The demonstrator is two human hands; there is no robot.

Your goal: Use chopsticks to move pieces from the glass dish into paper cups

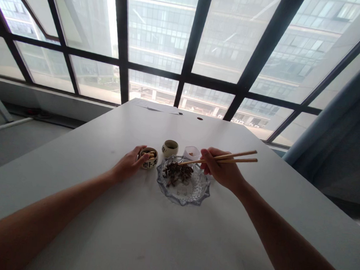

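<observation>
My left hand (131, 161) is wrapped round the side of a small cup (150, 164) with dark characters on it, thumb at the rim. Pale brownish pieces (149, 154) lie inside that cup. In my right hand (221, 167) is a pair of wooden chopsticks (240, 156), their tips pointing left over a scalloped glass plate (200, 195). Dark brown, star-shaped dried pieces that look like star anise (177, 174) are heaped on the plate's left and far part. The chopstick tips reach the heap; whether they pinch a piece I cannot tell.
A second small cup (170, 148) stands behind the plate. Beside it is a whitish translucent container (191, 153) with a few small bits inside. Papers (154, 106) lie at the far end of the white table (165, 242). Windows rise behind; a blue curtain (339, 122) hangs at right.
</observation>
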